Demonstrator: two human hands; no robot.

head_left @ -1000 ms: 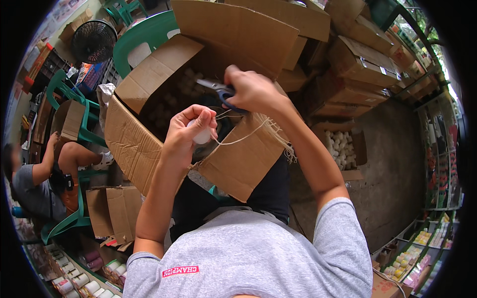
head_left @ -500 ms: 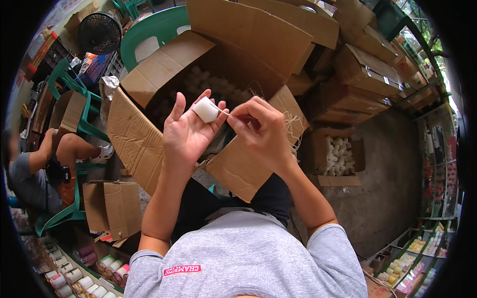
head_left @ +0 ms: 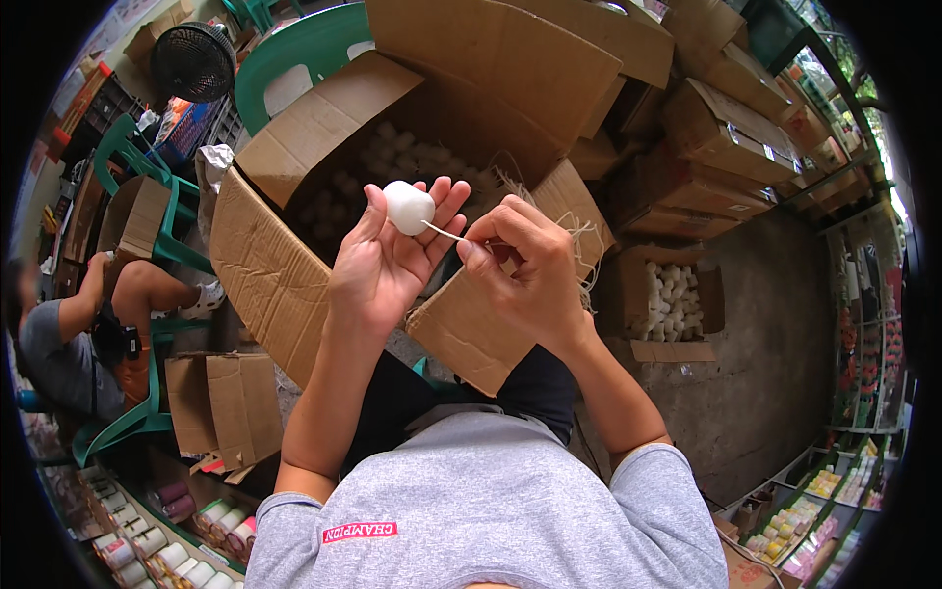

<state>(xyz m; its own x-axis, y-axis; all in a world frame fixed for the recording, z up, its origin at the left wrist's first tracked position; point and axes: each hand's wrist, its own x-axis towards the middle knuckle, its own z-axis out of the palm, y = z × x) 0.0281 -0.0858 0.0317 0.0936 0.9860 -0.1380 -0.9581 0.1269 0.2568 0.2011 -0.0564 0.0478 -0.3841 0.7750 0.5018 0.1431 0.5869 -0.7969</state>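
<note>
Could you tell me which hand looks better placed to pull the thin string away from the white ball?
The right hand, probably. It pinches the thin string near its free end, beside the white ball. The left hand is open under the ball, cradling it on its fingers, so it suits steadying rather than pulling.

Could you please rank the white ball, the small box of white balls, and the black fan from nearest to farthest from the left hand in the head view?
From the left hand:
1. White ball, resting on its fingers.
2. Small box of white balls, on the floor to the right.
3. Black fan, far at the upper left.
</note>
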